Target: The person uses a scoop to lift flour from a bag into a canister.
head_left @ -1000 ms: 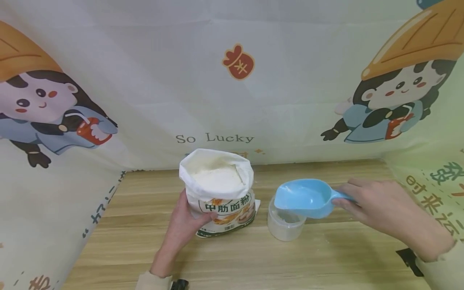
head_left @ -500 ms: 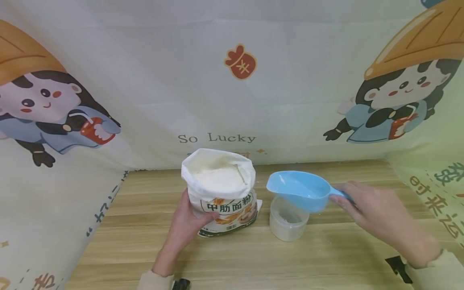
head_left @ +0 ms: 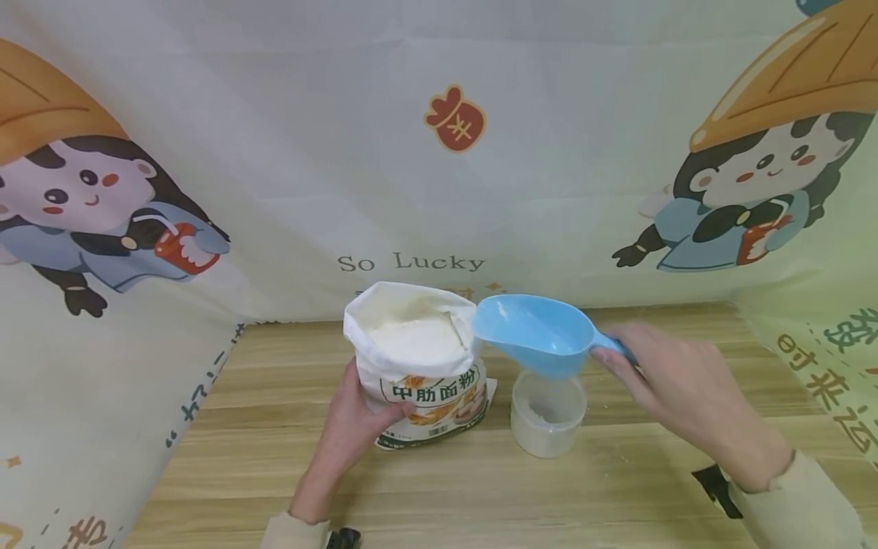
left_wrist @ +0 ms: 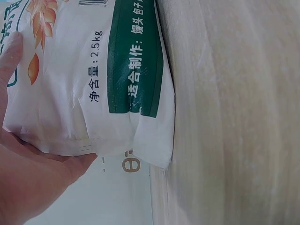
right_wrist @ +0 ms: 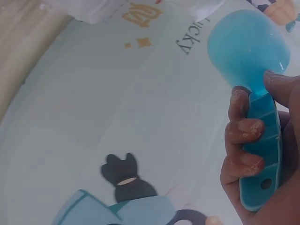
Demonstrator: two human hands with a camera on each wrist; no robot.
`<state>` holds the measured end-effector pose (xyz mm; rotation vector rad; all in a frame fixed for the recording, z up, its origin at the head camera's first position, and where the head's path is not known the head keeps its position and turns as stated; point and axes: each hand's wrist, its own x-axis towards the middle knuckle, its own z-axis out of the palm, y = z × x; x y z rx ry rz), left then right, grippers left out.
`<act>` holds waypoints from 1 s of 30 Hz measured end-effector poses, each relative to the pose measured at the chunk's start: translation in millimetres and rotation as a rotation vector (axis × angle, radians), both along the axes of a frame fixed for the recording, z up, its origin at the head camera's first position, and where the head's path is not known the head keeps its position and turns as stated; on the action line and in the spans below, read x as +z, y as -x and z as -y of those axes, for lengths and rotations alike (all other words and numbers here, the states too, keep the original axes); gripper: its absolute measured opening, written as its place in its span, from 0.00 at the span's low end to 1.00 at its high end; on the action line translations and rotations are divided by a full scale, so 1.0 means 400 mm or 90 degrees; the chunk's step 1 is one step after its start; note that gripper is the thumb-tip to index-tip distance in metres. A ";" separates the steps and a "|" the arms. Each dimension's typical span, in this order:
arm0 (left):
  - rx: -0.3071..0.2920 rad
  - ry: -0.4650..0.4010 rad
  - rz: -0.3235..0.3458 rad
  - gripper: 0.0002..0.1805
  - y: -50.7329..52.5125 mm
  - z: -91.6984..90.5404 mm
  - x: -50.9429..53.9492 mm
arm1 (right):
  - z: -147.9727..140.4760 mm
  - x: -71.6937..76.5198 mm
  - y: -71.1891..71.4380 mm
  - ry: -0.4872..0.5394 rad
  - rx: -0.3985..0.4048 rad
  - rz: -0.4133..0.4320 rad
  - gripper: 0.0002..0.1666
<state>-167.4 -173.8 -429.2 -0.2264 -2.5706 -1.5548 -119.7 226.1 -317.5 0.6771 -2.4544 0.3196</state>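
Note:
A white bag of flour [head_left: 425, 396], its top folded open and flour [head_left: 417, 340] showing inside, stands on the table. My left hand [head_left: 353, 418] grips its left side; in the left wrist view the thumb and fingers lie round the bag [left_wrist: 70, 89]. My right hand [head_left: 675, 381] holds a blue scoop [head_left: 538, 332] by its handle, fingers curled round it in the right wrist view. The scoop's tip is at the right edge of the bag's mouth. Below the scoop, a clear round tub [head_left: 547, 427] stands right of the bag with some white powder in it.
The wood-grain table [head_left: 233, 457] ends against a printed cloth backdrop [head_left: 384, 168], which also lines both sides. White specks lie on the table right of the tub.
My right hand has carried the blue scoop up and left, from over the tub to the bag's mouth. My left hand and the flour bag have stayed in place.

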 end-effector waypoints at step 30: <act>-0.003 -0.001 -0.001 0.59 -0.002 -0.001 0.001 | 0.152 0.190 0.053 -0.164 0.022 -0.015 0.14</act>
